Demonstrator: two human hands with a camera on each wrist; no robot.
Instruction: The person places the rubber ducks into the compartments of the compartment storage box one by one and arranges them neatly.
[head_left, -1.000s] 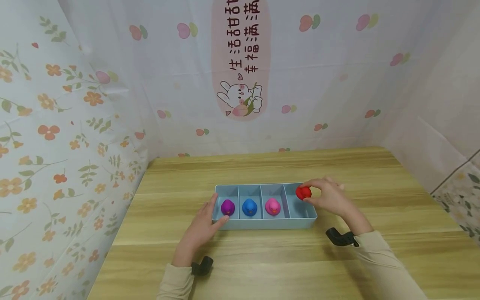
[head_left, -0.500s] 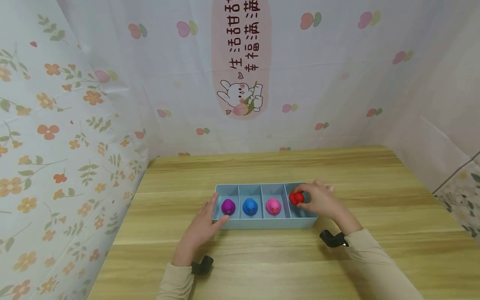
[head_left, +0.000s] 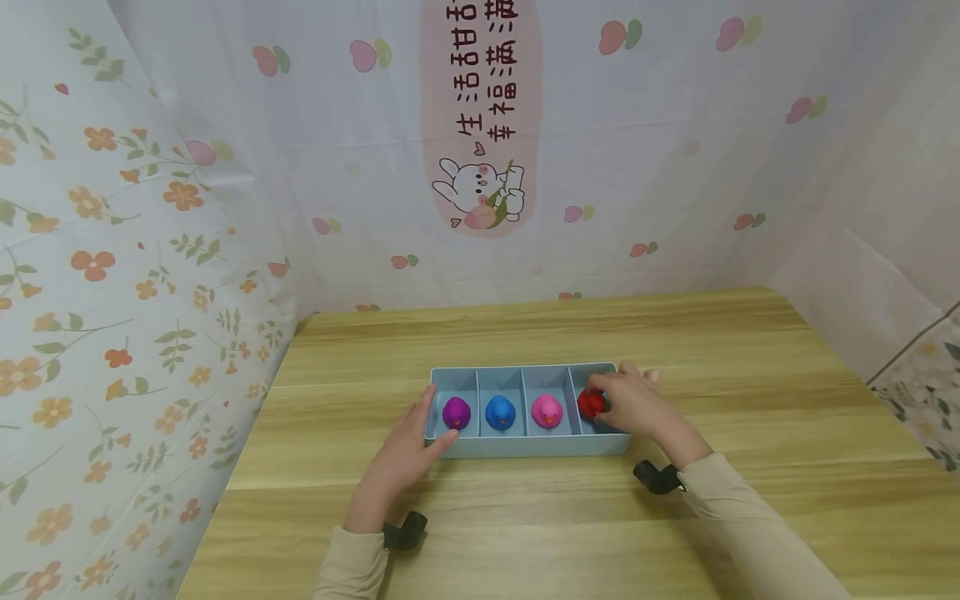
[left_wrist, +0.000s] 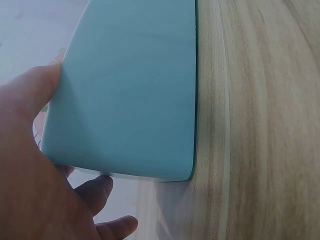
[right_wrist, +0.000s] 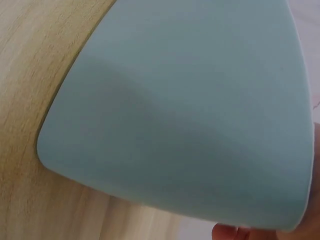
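A pale blue box (head_left: pixel 525 447) with compartments in a row stands on the table in the head view. From left to right it holds a purple toy duck (head_left: pixel 456 413), a blue toy duck (head_left: pixel 500 412) and a pink toy duck (head_left: pixel 547 411). My right hand (head_left: pixel 633 403) reaches into the rightmost compartment and pinches a red toy duck (head_left: pixel 590 405), partly covered by the fingers. At the left end, my left hand (head_left: pixel 405 450) rests on the box corner, thumb on the front rim and fingers along the side. In the left wrist view the thumb (left_wrist: pixel 42 85) touches the rim.
The wood-grain table (head_left: pixel 510 525) runs up to a patterned cloth backdrop (head_left: pixel 360 167), with a flowered cloth (head_left: pixel 135 333) along the left. Black wrist mounts (head_left: pixel 405 532) sit on both wrists near the beige sleeves.
My right hand has moved left and down with the red toy duck, from above the rightmost compartment to low inside it. The left hand and the box have stayed in place.
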